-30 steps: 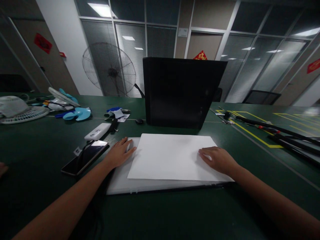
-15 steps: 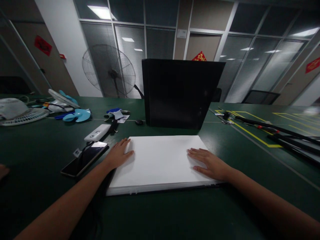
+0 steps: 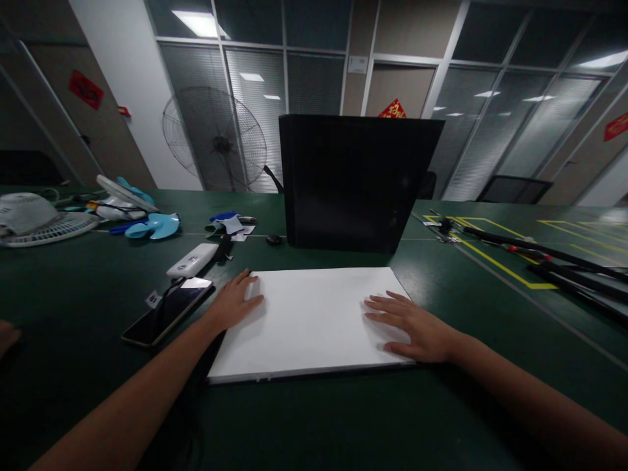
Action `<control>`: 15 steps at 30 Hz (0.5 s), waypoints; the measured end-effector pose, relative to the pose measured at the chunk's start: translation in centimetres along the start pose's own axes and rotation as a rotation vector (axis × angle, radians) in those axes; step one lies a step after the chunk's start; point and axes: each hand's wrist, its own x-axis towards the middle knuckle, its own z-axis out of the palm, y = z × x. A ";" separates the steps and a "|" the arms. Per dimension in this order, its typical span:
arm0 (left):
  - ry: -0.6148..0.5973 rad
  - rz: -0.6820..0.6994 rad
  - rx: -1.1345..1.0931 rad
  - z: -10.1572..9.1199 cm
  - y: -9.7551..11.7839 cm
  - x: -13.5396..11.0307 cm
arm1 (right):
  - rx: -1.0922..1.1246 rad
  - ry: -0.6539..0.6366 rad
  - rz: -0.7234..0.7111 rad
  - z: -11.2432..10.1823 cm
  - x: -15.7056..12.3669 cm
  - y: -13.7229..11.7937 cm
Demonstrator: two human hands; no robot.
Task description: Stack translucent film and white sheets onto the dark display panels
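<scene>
White sheet [image 3: 314,320], askew a second ago, now lies straighter, farther left; left hand [image 3: 233,307] along its edge, right hand [image 3: 415,328] atop, both splayed.

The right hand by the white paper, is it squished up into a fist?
No, the right hand is open, with its fingers stretched out and spread over the white paper.

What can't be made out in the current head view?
All in the head view:
Most of what lies under the white sheet: covered by it.
Palms of the left hand and right hand: hidden by their backs.
Another person's hand: cut off by the left edge.
Far side of the black box: hidden by its near face.
Writing on the tag: too small.
</scene>
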 end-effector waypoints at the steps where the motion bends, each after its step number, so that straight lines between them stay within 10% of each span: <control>1: 0.004 0.001 0.006 0.0 0.0 0.0 | 0.007 -0.017 -0.034 0.0 0.1 -0.5; 15: -0.051 0.002 0.051 -0.9 1.7 -0.3 | -0.044 0.064 -0.185 1.3 1.2 -3.7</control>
